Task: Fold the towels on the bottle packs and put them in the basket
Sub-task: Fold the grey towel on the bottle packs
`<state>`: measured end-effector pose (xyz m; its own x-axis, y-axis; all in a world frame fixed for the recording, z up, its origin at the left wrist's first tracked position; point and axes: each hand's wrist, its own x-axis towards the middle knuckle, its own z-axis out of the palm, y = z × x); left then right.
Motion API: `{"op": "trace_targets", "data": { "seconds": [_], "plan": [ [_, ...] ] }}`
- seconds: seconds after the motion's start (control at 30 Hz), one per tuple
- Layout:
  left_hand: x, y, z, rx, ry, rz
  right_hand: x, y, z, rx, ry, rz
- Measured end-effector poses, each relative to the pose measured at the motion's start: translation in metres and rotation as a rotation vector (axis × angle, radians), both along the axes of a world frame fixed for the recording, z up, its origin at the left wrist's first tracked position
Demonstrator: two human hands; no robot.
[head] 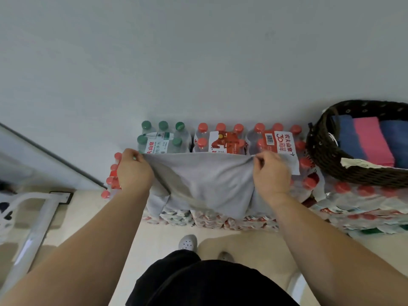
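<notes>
I pinch grey cloth towel (205, 182) corners, left hand (134, 171) | right hand (271, 173) | taut over shrink-wrapped bottle packs (220, 140) for squaring the fold

So I count two hands (134, 171) (270, 173), one grey towel (207, 184), one basket (326, 151), three folded towels (373, 140) inside it, two shoes (187, 242).

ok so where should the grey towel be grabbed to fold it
At the two far corners, reaching over from the near side, as the left hand and right hand pinch it. The grey towel lies spread across the bottle packs with its near edge hanging down the front, so the far edge can probably be drawn back evenly.
</notes>
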<state>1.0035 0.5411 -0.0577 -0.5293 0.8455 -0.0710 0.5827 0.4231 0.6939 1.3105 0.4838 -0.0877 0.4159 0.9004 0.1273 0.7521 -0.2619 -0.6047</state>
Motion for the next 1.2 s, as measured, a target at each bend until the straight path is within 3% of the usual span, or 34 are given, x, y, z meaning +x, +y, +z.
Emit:
{"op": "trace_targets", "data": {
  "seconds": [0.07, 0.17, 0.33, 0.5, 0.73, 0.9, 1.03, 1.1, 1.2],
  "plan": [
    [0.009, 0.004, -0.001, -0.023, 0.022, -0.049, -0.003, -0.002, -0.011, -0.149, -0.035, 0.057],
    [0.017, 0.015, -0.003, -0.036, 0.111, -0.179, -0.007, -0.001, -0.022, -0.360, -0.244, 0.187],
    [0.016, 0.052, -0.016, -0.027, 0.291, -0.379, 0.005, 0.024, -0.022, -0.490, -0.440, 0.271],
    [0.012, 0.098, -0.009, -0.016, 0.307, -0.450, 0.028, 0.058, -0.020, -0.531, -0.460, 0.342],
    [-0.009, 0.138, -0.024, -0.092, 0.410, -0.568, 0.003, 0.081, -0.011, -0.491, -0.480, 0.118],
    [0.001, 0.118, -0.020, 0.148, 0.474, -0.630, -0.045, 0.048, -0.014, -0.551, -0.380, -0.080],
    [0.049, 0.074, -0.012, 0.256, 0.374, -1.044, -0.039, 0.031, -0.020, -0.624, -0.336, -0.174],
    [0.077, 0.058, -0.021, 0.130, 0.363, -1.253, -0.030, 0.026, -0.022, -0.594, -0.309, -0.193],
    [0.103, 0.054, -0.042, -0.065, 0.498, -1.414, -0.022, 0.021, -0.025, -0.587, -0.335, -0.147]
  ]
}}
